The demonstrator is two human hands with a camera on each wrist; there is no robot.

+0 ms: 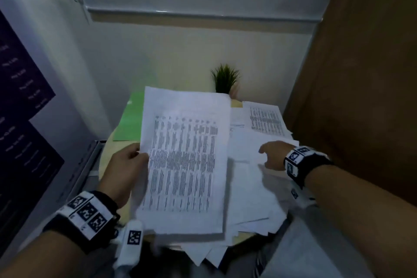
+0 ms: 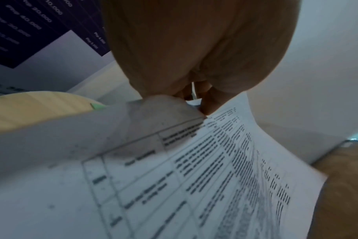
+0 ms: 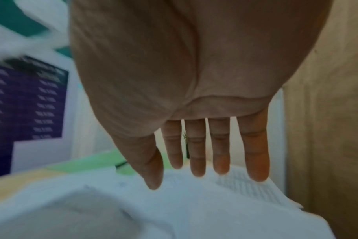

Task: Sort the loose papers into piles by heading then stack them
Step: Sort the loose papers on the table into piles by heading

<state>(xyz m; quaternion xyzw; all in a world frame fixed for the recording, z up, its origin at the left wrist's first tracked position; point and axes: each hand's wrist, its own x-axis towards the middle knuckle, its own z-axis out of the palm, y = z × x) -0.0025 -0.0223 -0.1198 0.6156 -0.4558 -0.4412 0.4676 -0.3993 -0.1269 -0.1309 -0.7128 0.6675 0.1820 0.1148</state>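
Note:
My left hand (image 1: 127,165) grips a sheaf of printed papers (image 1: 185,160) by its left edge and holds it up above the small round table (image 1: 106,156). The top sheet carries dense columns of text; in the left wrist view the same held papers (image 2: 174,186) show a ruled table, with my thumb (image 2: 210,103) pinching them. My right hand (image 1: 272,156) hovers open over loose white sheets (image 1: 252,185) spread on the table, fingers (image 3: 196,153) straight and holding nothing. Another printed sheet (image 1: 266,119) lies at the far right of the pile.
A green folder (image 1: 129,117) lies on the table's far left, partly behind the held papers. A small potted plant (image 1: 225,79) stands at the back. A brown panel (image 1: 361,74) closes the right side, and a dark poster (image 1: 22,97) hangs at the left.

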